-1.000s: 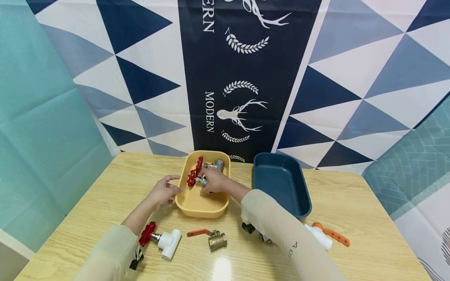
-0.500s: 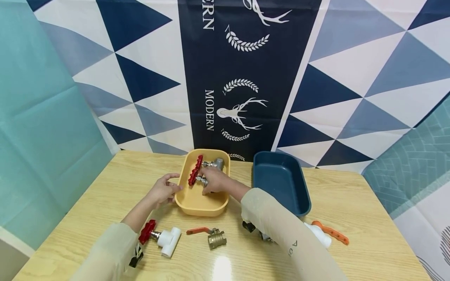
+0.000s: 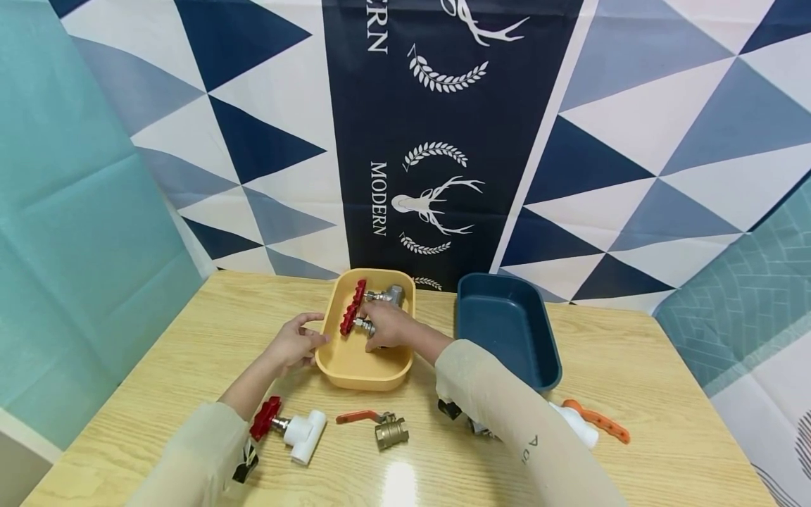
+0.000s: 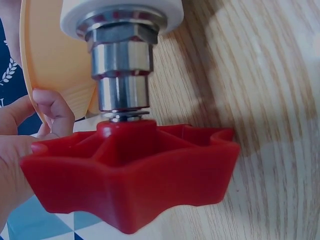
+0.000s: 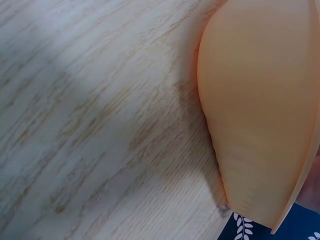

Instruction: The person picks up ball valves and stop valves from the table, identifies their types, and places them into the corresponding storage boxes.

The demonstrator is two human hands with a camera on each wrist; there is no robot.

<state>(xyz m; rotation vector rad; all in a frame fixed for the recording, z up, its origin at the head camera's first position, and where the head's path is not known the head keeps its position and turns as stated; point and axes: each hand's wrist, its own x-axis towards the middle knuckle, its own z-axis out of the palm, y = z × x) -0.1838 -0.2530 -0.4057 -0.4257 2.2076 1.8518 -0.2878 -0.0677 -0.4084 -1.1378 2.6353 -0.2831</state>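
In the head view my right hand (image 3: 388,327) reaches into the yellow bin (image 3: 362,382) and grips a metal valve (image 3: 364,324) with a red handwheel. The hand hides most of that valve's body. Just behind it in the bin lies another metal valve (image 3: 395,293), its red wheel lined up with the first. My left hand (image 3: 295,345) holds the bin's left rim; the left wrist view shows fingertips (image 4: 52,105) bent over that edge. In the right wrist view the bin's outer wall (image 5: 260,110) covers nearly all of the right hand.
Near the left forearm lies a white tee valve (image 3: 304,436) with a red handwheel. A brass ball valve (image 3: 391,432) with a red lever is front centre. The blue bin (image 3: 507,331) stands right of the yellow one. A white valve (image 3: 576,426) with an orange handle (image 3: 598,420) lies partly behind the right sleeve.
The gripped valve's red wheel has turned slightly and moved into line with the other wheel. Both hands have stayed almost in place over the last half second.
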